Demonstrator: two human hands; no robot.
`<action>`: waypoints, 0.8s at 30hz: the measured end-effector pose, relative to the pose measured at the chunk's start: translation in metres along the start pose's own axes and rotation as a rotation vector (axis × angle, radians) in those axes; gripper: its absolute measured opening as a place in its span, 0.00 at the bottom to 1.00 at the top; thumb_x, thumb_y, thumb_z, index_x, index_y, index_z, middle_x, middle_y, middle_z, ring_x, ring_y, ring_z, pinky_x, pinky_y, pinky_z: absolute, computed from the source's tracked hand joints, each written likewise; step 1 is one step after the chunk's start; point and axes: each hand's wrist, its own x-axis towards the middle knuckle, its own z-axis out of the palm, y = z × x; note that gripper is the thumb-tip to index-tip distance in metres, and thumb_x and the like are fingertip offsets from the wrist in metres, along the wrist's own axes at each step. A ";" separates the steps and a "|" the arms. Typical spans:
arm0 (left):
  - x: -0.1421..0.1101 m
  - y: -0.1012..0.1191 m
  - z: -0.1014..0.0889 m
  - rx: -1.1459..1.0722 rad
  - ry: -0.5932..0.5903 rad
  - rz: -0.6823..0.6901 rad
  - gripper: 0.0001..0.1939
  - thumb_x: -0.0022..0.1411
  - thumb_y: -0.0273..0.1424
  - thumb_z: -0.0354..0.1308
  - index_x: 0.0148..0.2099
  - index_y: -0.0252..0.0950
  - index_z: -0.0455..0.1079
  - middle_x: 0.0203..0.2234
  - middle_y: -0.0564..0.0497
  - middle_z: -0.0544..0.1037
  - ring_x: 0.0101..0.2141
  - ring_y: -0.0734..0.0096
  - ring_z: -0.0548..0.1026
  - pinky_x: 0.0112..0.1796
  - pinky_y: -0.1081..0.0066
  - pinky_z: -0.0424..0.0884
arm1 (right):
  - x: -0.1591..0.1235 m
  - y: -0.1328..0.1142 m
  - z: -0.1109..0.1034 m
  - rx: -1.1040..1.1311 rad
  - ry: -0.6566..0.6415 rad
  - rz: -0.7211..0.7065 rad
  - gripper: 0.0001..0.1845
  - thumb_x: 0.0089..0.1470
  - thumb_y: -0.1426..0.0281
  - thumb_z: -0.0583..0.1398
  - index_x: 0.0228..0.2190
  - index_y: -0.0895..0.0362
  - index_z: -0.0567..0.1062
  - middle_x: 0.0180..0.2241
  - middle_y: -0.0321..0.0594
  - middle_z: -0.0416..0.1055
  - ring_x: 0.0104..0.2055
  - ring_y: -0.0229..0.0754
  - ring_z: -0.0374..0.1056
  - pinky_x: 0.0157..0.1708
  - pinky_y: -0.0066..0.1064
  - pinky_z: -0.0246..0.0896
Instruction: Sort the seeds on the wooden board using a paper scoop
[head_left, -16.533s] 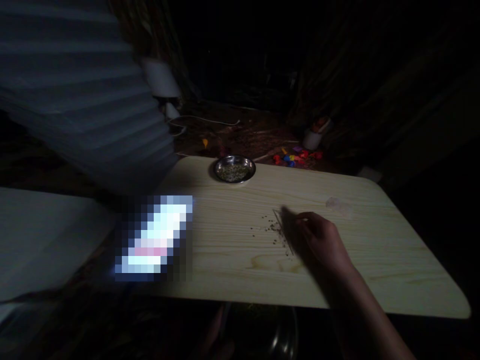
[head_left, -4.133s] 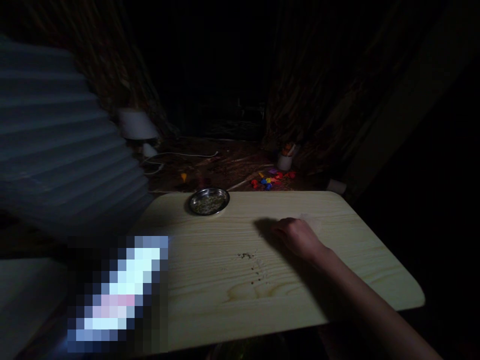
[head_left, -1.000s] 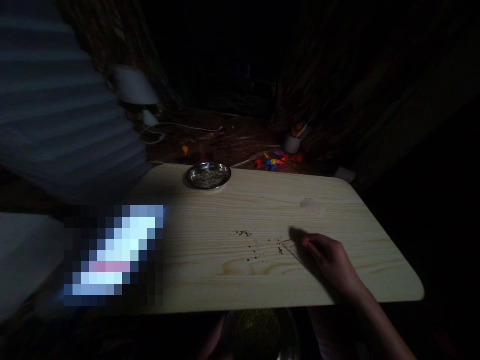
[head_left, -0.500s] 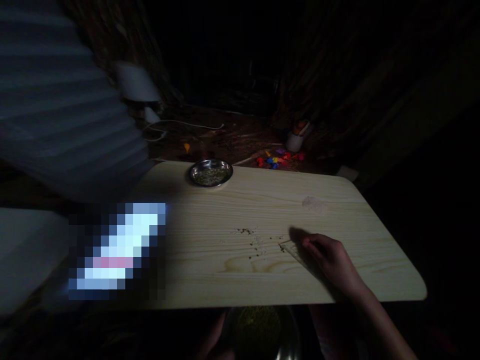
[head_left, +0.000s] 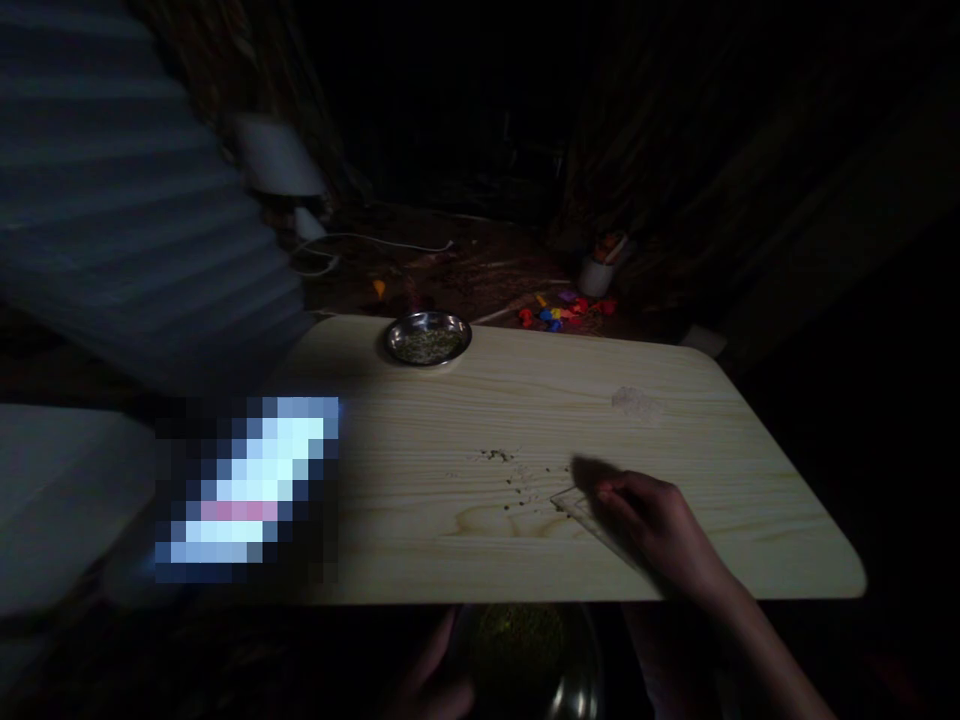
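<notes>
Right hand: yours (head_left: pixel 652 510) is over the table (head_left: pixel 712 500), fingers pinched together beside the scattered dark-green bits (head_left: pixel 499 455); a thin, faint edge (head_left: pixel 564 495) shows by the fingertips, but you cannot tell whether they hold it.
Left hand: yours (head_left: pixel 439 665) is at the left side of the deep metal bowl (head_left: pixel 597 655), fingers partly curled; too dark to tell how firm the hold is.
Deep metal bowl: below the table's near edge, with green contents (head_left: pixel 521 635) inside.
Shallow metal dish (head_left: pixel 466 345): on the table's far left part, bearing green and pale bits.
Pale patch (head_left: pixel 637 402): on the table, beyond your right hand.
Bright pixelated shape (head_left: pixel 270 470): at the table's left end.
Background: a white lamp (head_left: pixel 281 160), colourful pieces (head_left: pixel 574 312) and a pale cup (head_left: pixel 596 278).
</notes>
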 end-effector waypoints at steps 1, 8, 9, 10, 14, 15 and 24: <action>0.001 -0.002 0.000 -0.007 0.031 -0.015 0.29 0.51 0.36 0.57 0.58 0.48 0.66 0.62 0.55 0.59 0.63 0.44 0.45 0.59 0.47 0.29 | 0.000 -0.001 0.001 0.003 -0.011 0.000 0.15 0.57 0.59 0.55 0.32 0.55 0.76 0.31 0.41 0.77 0.33 0.44 0.72 0.34 0.33 0.66; 0.006 -0.036 0.006 0.168 0.061 0.077 0.32 0.58 0.45 0.52 0.64 0.45 0.55 0.65 0.46 0.51 0.63 0.43 0.43 0.59 0.43 0.32 | -0.009 -0.010 0.004 0.007 -0.049 -0.003 0.13 0.57 0.62 0.56 0.32 0.55 0.77 0.31 0.40 0.77 0.33 0.43 0.72 0.34 0.32 0.66; 0.005 -0.039 0.007 0.167 0.072 0.090 0.32 0.58 0.46 0.52 0.64 0.48 0.55 0.65 0.48 0.52 0.63 0.42 0.44 0.59 0.43 0.32 | -0.010 -0.011 0.005 0.003 -0.054 -0.003 0.13 0.57 0.62 0.56 0.32 0.55 0.77 0.31 0.40 0.77 0.33 0.43 0.72 0.34 0.32 0.66; 0.005 -0.039 0.007 0.137 0.082 0.082 0.32 0.57 0.47 0.54 0.62 0.49 0.57 0.64 0.49 0.54 0.63 0.42 0.46 0.59 0.44 0.33 | -0.012 -0.012 0.005 0.000 -0.059 -0.001 0.12 0.57 0.62 0.55 0.32 0.55 0.77 0.31 0.40 0.77 0.32 0.43 0.72 0.33 0.32 0.66; 0.001 -0.018 0.001 0.011 0.088 -0.013 0.32 0.51 0.43 0.60 0.59 0.51 0.63 0.61 0.54 0.61 0.63 0.43 0.46 0.59 0.45 0.31 | -0.018 -0.017 0.009 0.011 -0.077 0.003 0.11 0.57 0.64 0.55 0.32 0.54 0.77 0.32 0.39 0.77 0.33 0.43 0.72 0.33 0.32 0.66; 0.000 -0.012 -0.001 0.011 0.091 -0.027 0.31 0.50 0.42 0.60 0.58 0.50 0.65 0.60 0.54 0.63 0.63 0.43 0.47 0.59 0.45 0.31 | -0.019 -0.018 0.010 0.017 -0.077 0.005 0.11 0.57 0.65 0.56 0.33 0.54 0.77 0.32 0.39 0.77 0.33 0.43 0.72 0.34 0.33 0.66; -0.006 0.003 -0.012 0.013 0.078 -0.081 0.29 0.49 0.41 0.60 0.56 0.48 0.67 0.61 0.54 0.61 0.63 0.43 0.43 0.58 0.43 0.28 | -0.022 -0.022 0.017 -0.019 -0.050 0.040 0.10 0.56 0.64 0.57 0.34 0.53 0.78 0.34 0.38 0.78 0.35 0.43 0.73 0.34 0.32 0.66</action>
